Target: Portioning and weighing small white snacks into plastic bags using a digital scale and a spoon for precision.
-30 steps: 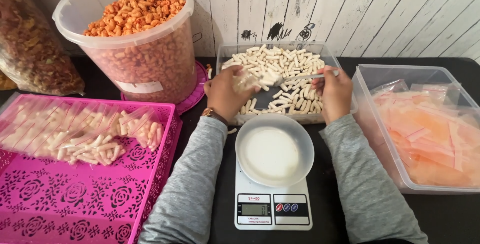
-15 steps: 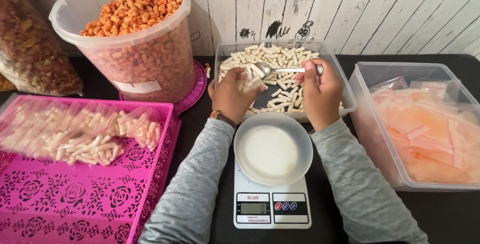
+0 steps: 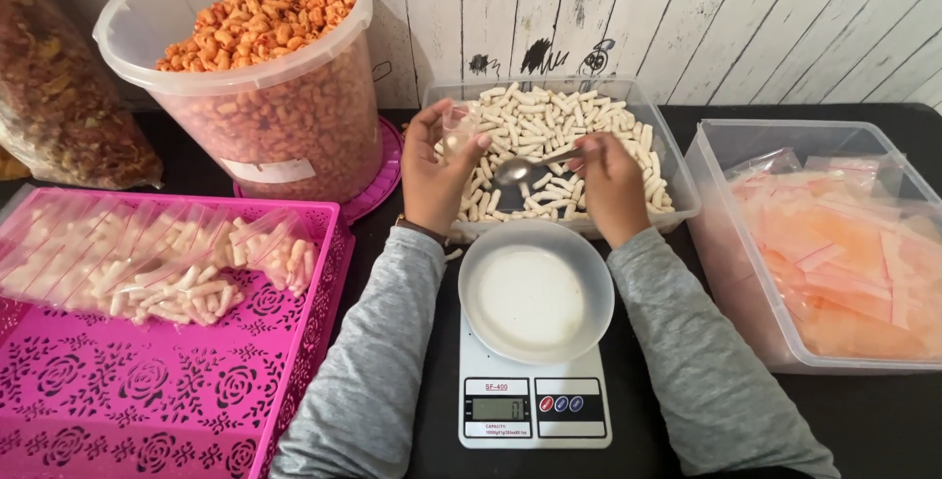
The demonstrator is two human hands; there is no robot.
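My left hand holds a small clear plastic bag upright over the clear container of pale stick snacks. My right hand grips a metal spoon, its empty bowl turned toward the bag and low over the snacks. Both hands are inside the container's front half. Directly below them sits a white kitchen scale with an empty round white bowl on it.
A pink perforated tray at the left holds several filled snack bags. A large tub of orange snacks stands behind it on a pink lid. A clear bin of empty zip bags sits at the right. A wooden wall is behind.
The left hand has lifted the bag higher and to the left. The right hand has lowered the spoon from above the bag down toward the snacks, its bowl now empty.
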